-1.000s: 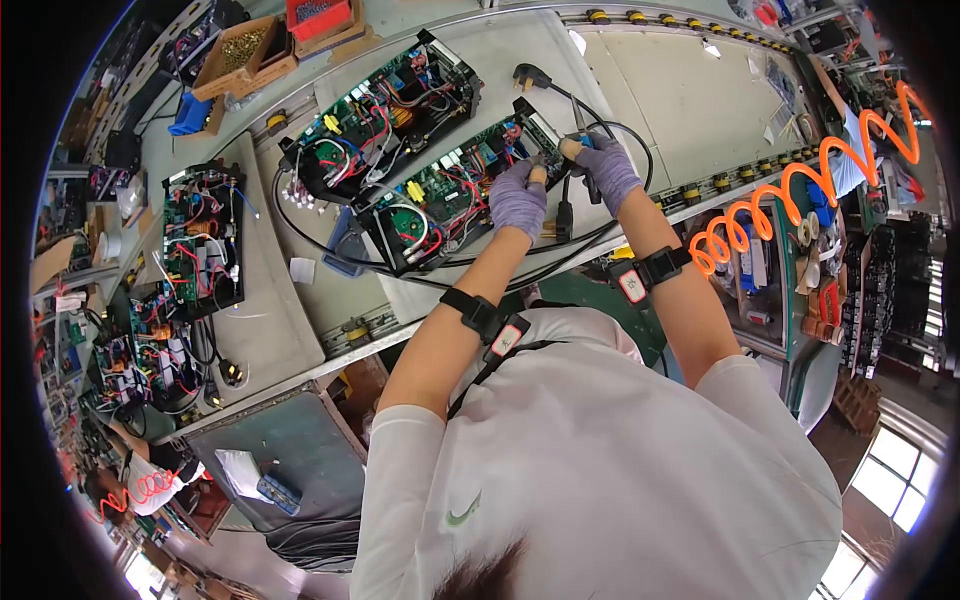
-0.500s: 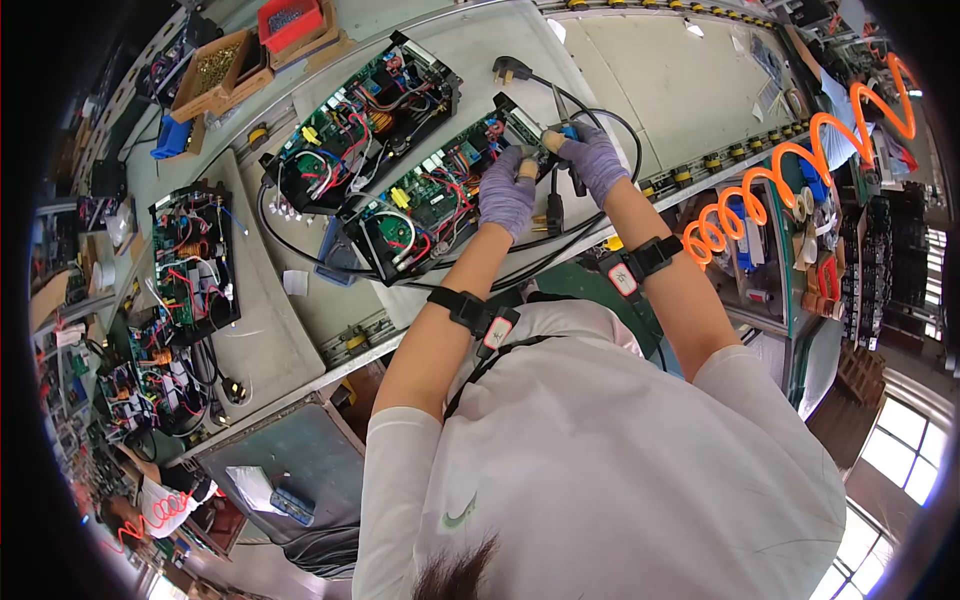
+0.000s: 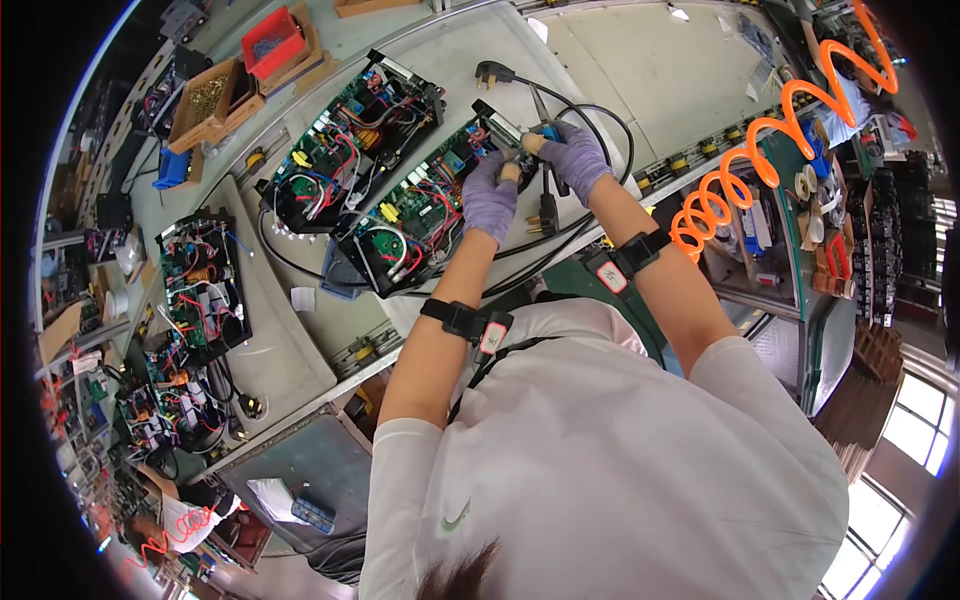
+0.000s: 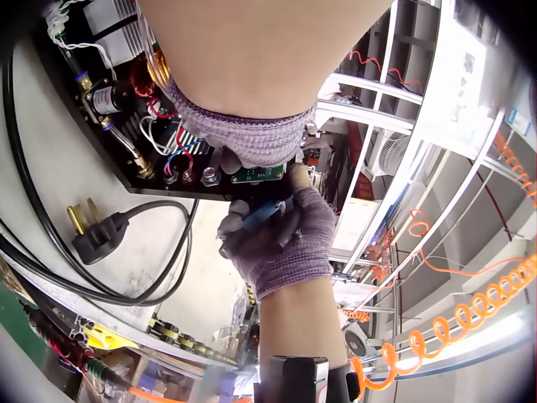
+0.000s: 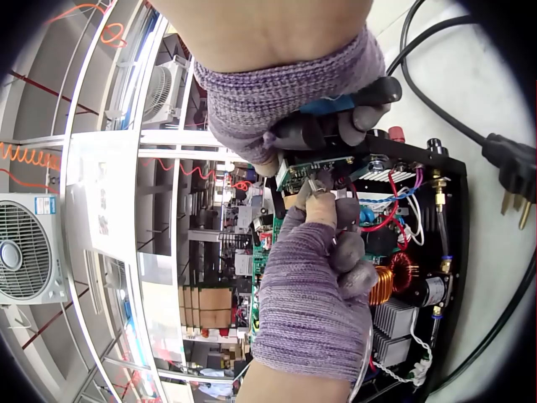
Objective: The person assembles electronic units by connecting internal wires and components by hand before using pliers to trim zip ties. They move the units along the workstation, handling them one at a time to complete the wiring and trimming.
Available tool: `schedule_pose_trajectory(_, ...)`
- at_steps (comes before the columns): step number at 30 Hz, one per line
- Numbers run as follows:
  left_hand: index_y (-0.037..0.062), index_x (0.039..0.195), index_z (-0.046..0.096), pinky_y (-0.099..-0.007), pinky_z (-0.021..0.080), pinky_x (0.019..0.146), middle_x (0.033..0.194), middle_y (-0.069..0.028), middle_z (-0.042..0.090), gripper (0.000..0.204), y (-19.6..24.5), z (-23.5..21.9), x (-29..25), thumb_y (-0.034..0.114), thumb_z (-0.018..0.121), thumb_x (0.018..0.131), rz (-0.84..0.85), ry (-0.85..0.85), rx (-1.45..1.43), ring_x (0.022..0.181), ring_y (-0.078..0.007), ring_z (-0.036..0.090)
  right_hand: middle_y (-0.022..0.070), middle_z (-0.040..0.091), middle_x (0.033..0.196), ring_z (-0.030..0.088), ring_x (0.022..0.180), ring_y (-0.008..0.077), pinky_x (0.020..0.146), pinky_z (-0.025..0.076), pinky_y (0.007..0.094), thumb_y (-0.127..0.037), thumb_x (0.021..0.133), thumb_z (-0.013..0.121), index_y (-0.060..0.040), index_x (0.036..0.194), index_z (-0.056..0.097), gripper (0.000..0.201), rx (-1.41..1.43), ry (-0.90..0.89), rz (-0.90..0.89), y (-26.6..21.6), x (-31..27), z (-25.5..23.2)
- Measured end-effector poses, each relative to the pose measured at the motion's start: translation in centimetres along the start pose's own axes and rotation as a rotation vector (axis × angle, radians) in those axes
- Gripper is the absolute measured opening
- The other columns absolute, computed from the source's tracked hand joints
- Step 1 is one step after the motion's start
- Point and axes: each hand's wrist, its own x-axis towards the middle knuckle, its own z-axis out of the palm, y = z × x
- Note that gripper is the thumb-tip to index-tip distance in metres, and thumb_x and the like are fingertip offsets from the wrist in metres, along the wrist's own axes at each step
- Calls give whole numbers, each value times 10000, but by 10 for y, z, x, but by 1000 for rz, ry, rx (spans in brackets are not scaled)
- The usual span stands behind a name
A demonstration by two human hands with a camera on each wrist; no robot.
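Both hands wear purple knitted gloves with dark fingertips and meet at the end panel of the nearer open electronics unit [image 3: 418, 207]. My right hand [image 3: 577, 162] grips a tool with blue and black handles [image 5: 329, 105]; its working end is hidden. Beside it, my left hand [image 3: 489, 203] has its thumb and fingertips pinched on a small part close to a little green board [image 5: 293, 173]; what the part is I cannot tell. Wires, a copper coil [image 5: 382, 285] and brass fittings show inside the black housing.
A second open unit [image 3: 357, 138] lies alongside, and another [image 3: 205, 283] sits farther left. The black power plug [image 3: 494, 73] and its looped cable rest on the bench near both hands. Red bin [image 3: 272, 44] at back left; orange coiled hose [image 3: 741, 180] at right.
The head view has shifted, so bench and hands sit slightly differently in it. Both hands stay at the same end of the unit, the tool still in my right hand.
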Motion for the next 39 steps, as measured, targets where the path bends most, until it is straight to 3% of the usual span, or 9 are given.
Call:
schedule_pose_trajectory(5, 1, 1098, 600, -220, 452, 767, 963, -67, 638, 226, -14, -2, 6, 9, 542, 879, 14, 34, 95, 827, -102, 555, 169, 644, 959, 611, 846, 219, 773, 477, 311, -467, 649, 756, 59, 1154, 561, 755, -28, 21, -28, 5, 4, 1)
schedule_pose_trajectory(12, -21, 1072, 607, -237, 468, 733, 900, -85, 645, 220, 1, 1, -2, 22, 546, 865, 103, 51, 150, 786, -117, 574, 178, 645, 943, 622, 836, 245, 769, 485, 325, -484, 663, 728, 55, 1145, 565, 742, -96, 34, -40, 2, 3, 2)
schedule_pose_trajectory(15, -33, 1037, 619, -273, 480, 730, 882, -127, 663, 211, 1, 3, -2, 40, 561, 848, 115, 76, 114, 767, -178, 618, 177, 647, 942, 624, 839, 244, 766, 487, 327, -472, 678, 721, 47, 1142, 569, 713, -138, 45, -31, -13, -8, 0)
schedule_pose_trajectory(21, -14, 972, 650, -359, 490, 732, 862, -224, 646, 215, 9, 6, -2, 93, 590, 796, 177, 197, 491, 806, -350, 639, 166, 648, 946, 619, 835, 218, 761, 484, 317, -451, 704, 720, 30, 1148, 570, 672, -67, 41, -14, 2, 0, 5)
schedule_pose_trajectory(24, -41, 1002, 638, -305, 489, 704, 859, -181, 670, 217, 0, 8, 4, 74, 590, 824, 114, 193, 434, 741, -233, 645, 157, 648, 945, 617, 835, 206, 766, 481, 311, -443, 714, 717, 25, 1159, 567, 662, -43, 36, -12, 0, -3, 6)
schedule_pose_trajectory(31, 41, 954, 676, -397, 498, 738, 847, -199, 653, 221, 36, 22, -11, 146, 574, 788, 104, 283, 762, 804, -347, 636, 122, 641, 881, 597, 794, 189, 735, 475, 318, -403, 751, 705, 2, 1091, 592, 541, -80, 43, -54, -8, -9, 6)
schedule_pose_trajectory(35, 29, 957, 673, -395, 501, 713, 839, -201, 653, 232, 40, 28, -6, 137, 576, 776, 56, 277, 752, 780, -350, 636, 126, 641, 891, 590, 795, 176, 738, 474, 306, -392, 757, 708, 12, 1098, 586, 543, -30, 90, -63, -12, -16, 8)
schedule_pose_trajectory(39, 24, 991, 665, -368, 497, 722, 857, -204, 658, 257, 32, 19, -1, 160, 600, 783, -10, 209, 561, 782, -329, 644, 121, 642, 864, 590, 764, 176, 716, 478, 303, -372, 750, 720, 23, 1078, 593, 529, -25, 116, -59, -6, -11, 11)
